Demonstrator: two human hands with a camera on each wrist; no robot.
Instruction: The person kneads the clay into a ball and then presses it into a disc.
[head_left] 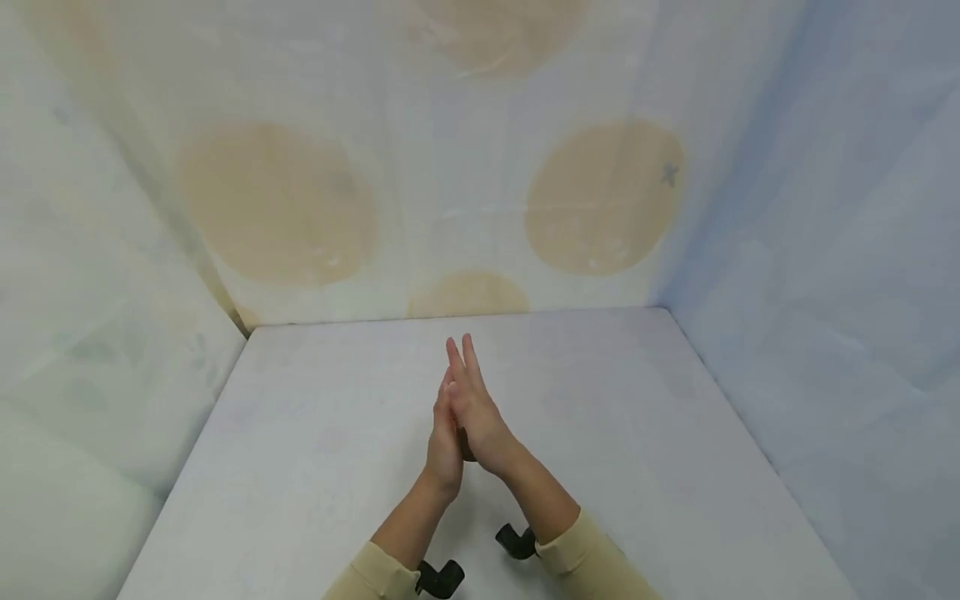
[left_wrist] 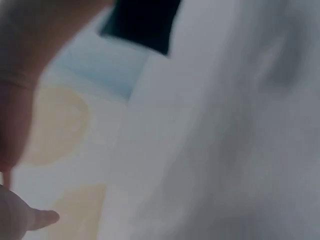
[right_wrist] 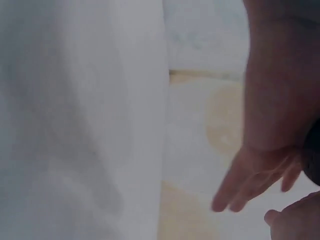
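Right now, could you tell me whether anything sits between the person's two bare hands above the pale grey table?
Possibly: the left hand and right hand are pressed palm to palm with fingers straight, and something dark shows between the palms; what it is cannot be told. Nothing lies on the pale grey table near them.

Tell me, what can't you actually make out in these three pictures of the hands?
- Head view: the left hand and right hand are pressed together, so their palms are hidden. Something dark shows between them, too covered to identify.
- Head view: the black wrist mounts are partly hidden by the sleeves and cut by the bottom edge.
- Left wrist view: blurred; a dark shape is cut off by the top edge.
- Right wrist view: blurred; only fingers are recognisable.
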